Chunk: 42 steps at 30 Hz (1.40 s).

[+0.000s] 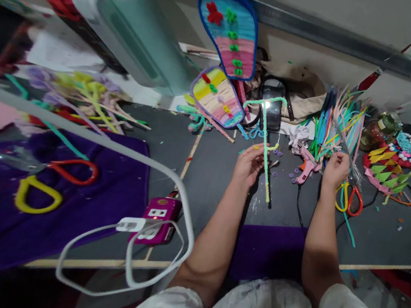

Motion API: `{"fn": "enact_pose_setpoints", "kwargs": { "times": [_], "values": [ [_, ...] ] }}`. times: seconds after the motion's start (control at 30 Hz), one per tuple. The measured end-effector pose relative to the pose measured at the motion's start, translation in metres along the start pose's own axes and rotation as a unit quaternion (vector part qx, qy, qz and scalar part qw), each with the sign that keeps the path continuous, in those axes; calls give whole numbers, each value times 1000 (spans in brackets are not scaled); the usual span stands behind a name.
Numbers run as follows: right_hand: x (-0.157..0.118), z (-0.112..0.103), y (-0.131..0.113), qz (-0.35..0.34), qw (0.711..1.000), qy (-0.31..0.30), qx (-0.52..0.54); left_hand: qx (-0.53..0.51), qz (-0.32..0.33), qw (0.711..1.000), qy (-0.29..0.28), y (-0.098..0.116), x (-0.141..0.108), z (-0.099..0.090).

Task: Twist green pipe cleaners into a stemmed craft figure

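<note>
The pipe-cleaner frame [266, 127], a pale green stem with a bent crossbar at its top and a short yellow piece lower down, is above the dark table [208, 185], in the left hand [249, 165]. The grip there is narrow: thumb and fingers pinch the frame at the yellow piece, and the stem's yellowish lower end hangs past them. The right hand [336, 169] is curled at the lower end of the pipe-cleaner bundle [341, 123], beside some clear strips [355, 170]; whether it grasps anything cannot be told.

Count: one frame, one pink glue gun [308, 167], one phone [271, 110], one magenta socket box [158, 217], two decorated panels, two pairs of scissors. The blue-edged panel [233, 28] stands above the purple-edged panel [218, 96]. Several small purple rings lie near the glue gun; their exact number is unclear.

The glue gun lies between the hands, with crumpled paper [300, 136] just beside it. The near scissors [354, 201] lie beside the right wrist, partly hidden by it. The far scissors [74, 170] lie on the purple cloth [118, 161], well apart from both hands. A white cable [138, 156] loops across the left side and partly obstructs the view of the socket box.
</note>
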State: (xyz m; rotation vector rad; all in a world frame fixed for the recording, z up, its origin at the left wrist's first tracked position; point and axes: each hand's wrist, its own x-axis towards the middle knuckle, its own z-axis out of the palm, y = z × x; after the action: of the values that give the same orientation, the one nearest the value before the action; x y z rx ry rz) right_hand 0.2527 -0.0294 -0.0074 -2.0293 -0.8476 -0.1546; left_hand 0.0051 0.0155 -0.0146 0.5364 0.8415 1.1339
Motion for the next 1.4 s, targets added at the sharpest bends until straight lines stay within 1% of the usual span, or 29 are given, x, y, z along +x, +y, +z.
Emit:
{"fn": "enact_pose_setpoints", "kwargs": {
  "times": [0.07,0.17,0.27,0.33,0.4,0.5,0.57,0.63,0.7,0.77,0.83,0.9,0.97,1.07,1.13,1.2,1.23,1.27,1.3,1.33,1.37,1.4],
  "values": [
    [2,0,4,13,1000,-24,4,-2,1,1000,-1,0,0,0],
    [0,1,4,-12,998,-57,29,-7,0,1000,-3,0,0,0],
    [-2,6,2,-46,991,-91,91,-7,-2,1000,-5,1,0,0],
    [-4,10,1,-49,982,-106,146,-8,-1,1000,-6,1,0,0],
    [-4,14,0,-36,974,-107,195,-10,0,1000,-6,1,-1,1],
    [-4,14,-3,9,960,-111,257,-12,-1,1000,-7,2,-2,1],
    [-3,11,-8,50,940,-128,312,-10,-2,1000,-9,1,-2,1],
    [-4,5,-14,99,904,-158,385,-5,0,1000,-9,1,-2,1],
    [-5,-2,-20,143,857,-208,449,0,2,1000,-11,1,-2,1],
    [-7,-9,-26,170,813,-269,488,3,3,1000,-14,1,-2,1],
    [-11,-15,-30,175,773,-330,512,2,3,1000,-15,1,-2,2],
    [-17,-20,-35,148,735,-392,533,-2,5,1000,-14,1,-2,2],
    [-25,-23,-42,116,694,-469,535,-5,7,1000,-16,1,-2,3],
    [-44,-25,-60,64,634,-583,504,-7,10,1000,-22,2,-3,4],
    [-59,-24,-75,17,585,-656,478,-8,15,1000,-24,3,-3,4],
    [-76,-22,-90,-30,555,-698,451,-7,25,999,-20,4,-3,3],
    [-83,-21,-96,-52,546,-712,439,-3,33,999,-17,5,-3,3],
    [-90,-19,-101,-71,548,-714,430,3,42,999,-15,5,-2,2],
    [-96,-17,-105,-83,565,-701,427,9,51,999,-14,6,-1,2],
    [-100,-14,-107,-94,594,-675,426,16,59,998,-14,6,0,1],
    [-101,-12,-107,-105,636,-630,432,17,67,998,-14,6,1,0],
    [-102,-9,-107,-110,683,-569,444,14,68,997,-14,6,2,0]
  ]
}}
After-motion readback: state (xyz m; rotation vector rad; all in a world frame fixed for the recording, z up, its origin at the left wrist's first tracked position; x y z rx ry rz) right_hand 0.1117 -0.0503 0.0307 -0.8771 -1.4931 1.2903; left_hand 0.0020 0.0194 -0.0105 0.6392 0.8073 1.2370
